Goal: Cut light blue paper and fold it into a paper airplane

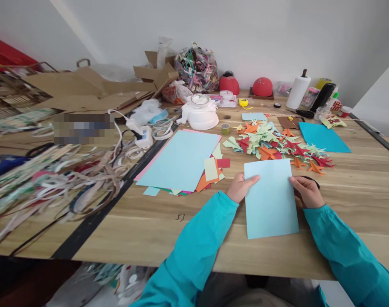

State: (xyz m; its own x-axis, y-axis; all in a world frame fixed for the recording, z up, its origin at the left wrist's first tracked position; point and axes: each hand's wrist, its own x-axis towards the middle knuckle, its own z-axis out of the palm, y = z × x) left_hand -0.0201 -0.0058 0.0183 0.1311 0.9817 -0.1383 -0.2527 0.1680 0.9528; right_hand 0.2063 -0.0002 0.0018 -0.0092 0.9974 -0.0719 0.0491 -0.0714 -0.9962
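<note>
The light blue sheet [271,200] lies flat on the worktop [149,221], near the front edge. The left hand [241,187] pinches its left edge; the right hand [306,192] pinches its right edge, fingers curled. Risk 1: uneven pull from the 2 hands could skew or crease the sheet. Risk 2: the pile of paper cut-outs [277,145] lies just beyond and could be swept aside.

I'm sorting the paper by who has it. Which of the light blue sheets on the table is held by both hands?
The light blue sheet nearest the table edge: left hand and right hand hold its sides. The larger light blue sheet tops a coloured stack, untouched.
</note>
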